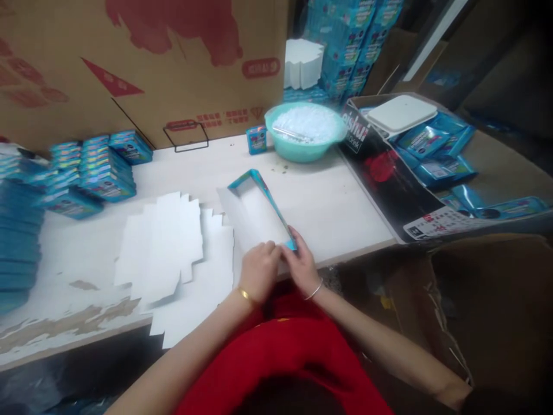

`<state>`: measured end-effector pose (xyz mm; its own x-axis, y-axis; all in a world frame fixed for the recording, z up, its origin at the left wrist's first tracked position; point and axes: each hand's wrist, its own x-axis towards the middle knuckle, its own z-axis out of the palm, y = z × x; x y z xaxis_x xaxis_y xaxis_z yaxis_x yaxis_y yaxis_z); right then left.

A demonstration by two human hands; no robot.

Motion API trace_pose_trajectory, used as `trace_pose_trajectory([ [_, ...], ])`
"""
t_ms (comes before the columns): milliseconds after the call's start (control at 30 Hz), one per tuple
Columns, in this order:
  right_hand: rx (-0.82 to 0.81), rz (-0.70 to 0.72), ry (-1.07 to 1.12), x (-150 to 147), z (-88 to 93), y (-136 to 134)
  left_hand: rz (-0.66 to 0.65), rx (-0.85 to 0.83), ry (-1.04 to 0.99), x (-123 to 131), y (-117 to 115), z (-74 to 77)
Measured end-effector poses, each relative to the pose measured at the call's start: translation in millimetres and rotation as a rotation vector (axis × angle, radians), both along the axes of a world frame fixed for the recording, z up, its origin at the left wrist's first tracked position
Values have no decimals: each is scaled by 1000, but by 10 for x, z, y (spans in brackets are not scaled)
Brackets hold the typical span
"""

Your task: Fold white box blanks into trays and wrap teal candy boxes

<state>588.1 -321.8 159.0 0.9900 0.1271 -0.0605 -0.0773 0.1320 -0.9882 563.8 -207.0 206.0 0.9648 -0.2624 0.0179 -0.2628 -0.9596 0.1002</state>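
Observation:
A partly folded cardboard box, white inside with blue outer walls, lies near the table's front edge. My left hand is closed on its near end, the fingers curled. At the near right corner, my right hand grips the box with the thumb and fingers around the blue wall. The far and right walls stand up, while the left side lies flat. To the left is a pile of flat white cardboard blanks with notched edges.
Small blue boxes stand in stacks at the left. A green bowl of white pellets stands at the back, a small blue box beside it. At the right, a black carton holds blue packs. A large brown carton borders the back.

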Motion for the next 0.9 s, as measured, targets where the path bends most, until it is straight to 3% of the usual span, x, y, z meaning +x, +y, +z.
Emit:
trace_pose_trajectory([
  [200,-108,1,-1,-44,4,-38,-28,-128,297,121,12,199],
  [300,-140,-11,36,-64,7,-22,-42,-198,389,186,53,204],
  [500,-373,111,135,58,-87,-127,-104,-251,472,136,13,65],
  [633,-456,213,188,282,-130,-327,-122,-260,360,96,104,239],
  [700,-509,270,206,409,-120,-430,-123,-209,138,174,264,364],
  [767,-570,337,217,526,-100,-507,-123,-53,-18,321,461,418],
  [900,-679,454,212,703,-73,-552,-201,241,244,645,732,224],
])
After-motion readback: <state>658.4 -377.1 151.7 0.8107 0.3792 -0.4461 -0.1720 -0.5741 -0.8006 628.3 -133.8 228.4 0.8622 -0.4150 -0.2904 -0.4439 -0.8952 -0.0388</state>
